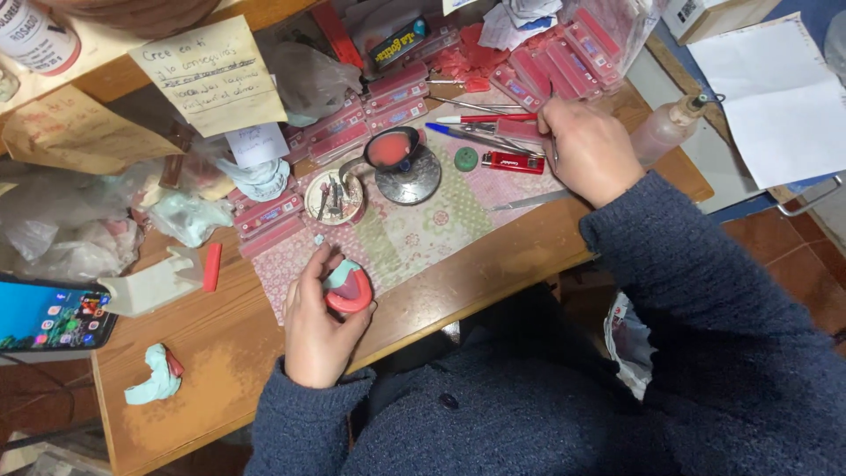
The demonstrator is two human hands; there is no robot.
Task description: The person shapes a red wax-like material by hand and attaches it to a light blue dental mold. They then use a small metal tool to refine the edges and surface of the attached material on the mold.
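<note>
On the cluttered wooden desk (493,264), over a floral cloth (414,234), her left hand (319,328) is closed around a red-and-teal dental cast (348,289). The right hand (589,148) pinches a thin metal tool (552,132) beside a red lighter (512,161).

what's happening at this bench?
A person in a dark blue sweater sits at a cluttered wooden table. The left hand holds a pink and pale green dental model over a patterned cloth. The right hand reaches among thin metal tools beside a red lighter. Nearby sit a small bowl of pink wax, red flat boxes and a phone.
</note>
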